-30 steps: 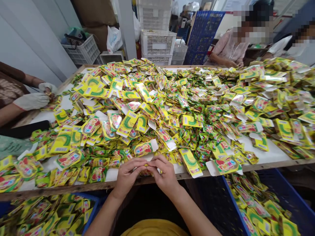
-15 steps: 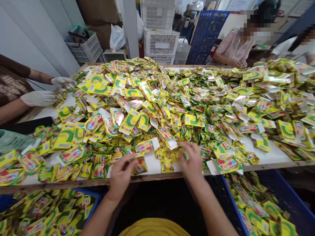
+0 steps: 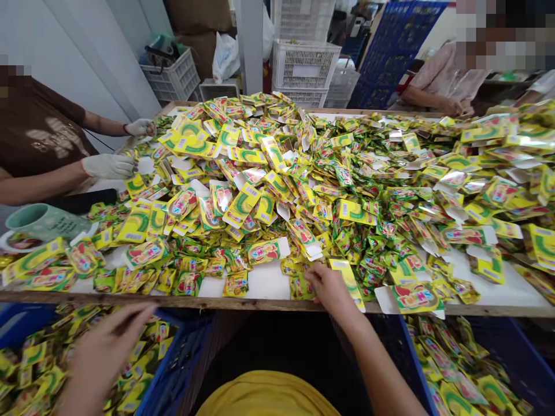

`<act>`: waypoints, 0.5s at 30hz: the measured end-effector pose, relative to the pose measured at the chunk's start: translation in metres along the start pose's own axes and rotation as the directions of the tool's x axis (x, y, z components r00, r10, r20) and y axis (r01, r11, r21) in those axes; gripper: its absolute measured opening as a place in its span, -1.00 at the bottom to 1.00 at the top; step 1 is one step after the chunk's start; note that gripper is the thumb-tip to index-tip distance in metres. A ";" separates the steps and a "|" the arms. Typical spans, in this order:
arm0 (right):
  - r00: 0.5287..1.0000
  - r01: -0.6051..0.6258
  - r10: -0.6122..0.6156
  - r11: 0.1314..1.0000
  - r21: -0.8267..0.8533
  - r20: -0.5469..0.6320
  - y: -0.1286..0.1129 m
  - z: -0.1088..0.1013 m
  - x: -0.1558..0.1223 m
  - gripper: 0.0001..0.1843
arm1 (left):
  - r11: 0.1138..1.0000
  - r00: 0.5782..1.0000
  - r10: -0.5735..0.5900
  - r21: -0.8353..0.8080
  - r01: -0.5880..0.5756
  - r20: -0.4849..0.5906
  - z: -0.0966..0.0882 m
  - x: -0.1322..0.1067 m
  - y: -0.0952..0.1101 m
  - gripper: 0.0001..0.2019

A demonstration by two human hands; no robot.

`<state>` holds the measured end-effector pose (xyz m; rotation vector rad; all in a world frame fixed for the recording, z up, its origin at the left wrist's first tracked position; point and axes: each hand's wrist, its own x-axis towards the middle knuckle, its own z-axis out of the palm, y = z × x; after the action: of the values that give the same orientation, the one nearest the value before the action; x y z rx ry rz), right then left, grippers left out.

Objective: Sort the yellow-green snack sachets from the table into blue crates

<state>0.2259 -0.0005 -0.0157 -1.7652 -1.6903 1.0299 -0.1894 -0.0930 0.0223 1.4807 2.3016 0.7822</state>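
My left hand (image 3: 115, 349), smeared by motion, is over the blue crate (image 3: 167, 361) at the lower left. Its fingers stretch out, and I see nothing between them. At the table's front edge, my right hand (image 3: 332, 289) has its fingertips closed on a small yellow-green sachet (image 3: 300, 287). A flat yellow carton (image 3: 348, 280) lies just beside that hand, partly covered by it. Another sachet (image 3: 236, 283) rests alone on the white tabletop to the left. Behind is a large heap of printed cartons (image 3: 243, 205) and shiny green sachets (image 3: 381, 248).
A second blue crate (image 3: 511, 352) of cartons stands below the table at right. A pale green mug (image 3: 47, 222) and a dark flat object (image 3: 87, 200) lie at left, near a co-worker's gloved hands (image 3: 110, 166). Another person sits across the table. White crates (image 3: 306, 66) are stacked behind.
My left hand has moved from the table down and left over the crate, without the packet it held. My right hand stays by the front edge, now at another sachet. The view has shifted.
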 end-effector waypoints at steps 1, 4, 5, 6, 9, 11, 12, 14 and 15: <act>1.000 -0.013 0.013 1.000 -0.013 -0.010 0.003 0.008 -0.001 -0.88 | 0.986 0.990 0.141 -0.090 -0.142 -0.013 0.025 -0.002 0.032 -0.88; 0.999 -0.043 0.042 0.999 -0.026 -0.012 0.012 0.019 -0.001 -0.84 | 0.825 0.801 0.532 -0.382 -0.417 0.274 0.102 -0.005 0.118 -0.87; 0.999 -0.044 0.043 0.998 -0.048 -0.013 0.015 0.019 -0.001 -0.82 | 0.774 0.729 0.610 -0.429 -0.465 0.311 0.124 -0.004 0.138 -0.87; 0.999 -0.039 0.037 0.996 -0.085 -0.021 0.016 0.020 -0.001 -0.80 | 0.731 0.683 0.666 -0.449 -0.514 0.301 0.142 -0.001 0.153 -0.86; 0.998 -0.017 0.002 0.978 -0.208 -0.068 0.014 0.020 -0.002 -0.79 | 0.715 0.684 0.697 -0.283 -0.639 0.215 0.171 0.015 0.172 -0.78; 0.998 -0.013 -0.002 0.975 -0.221 -0.067 0.012 0.022 -0.003 -0.75 | 0.747 0.718 0.661 -0.100 -0.657 0.215 0.177 0.030 0.172 -0.57; 0.998 -0.013 -0.001 0.975 -0.224 -0.064 0.011 0.022 -0.003 -0.72 | 0.751 0.725 0.647 -0.034 -0.659 0.234 0.177 0.036 0.171 -0.48; 0.997 -0.011 -0.010 0.962 -0.272 -0.075 0.008 0.022 -0.005 -0.67 | 0.740 0.716 0.641 0.025 -0.672 0.276 0.177 0.045 0.167 -0.40; 0.997 -0.003 -0.022 0.951 -0.308 -0.079 0.007 0.022 -0.006 -0.66 | 0.732 0.707 0.645 0.032 -0.681 0.289 0.177 0.047 0.165 -0.40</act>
<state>0.2135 -0.0101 -0.0335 -1.9579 -1.8858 0.7063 0.0049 0.0527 -0.0220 2.3766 1.6225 0.5353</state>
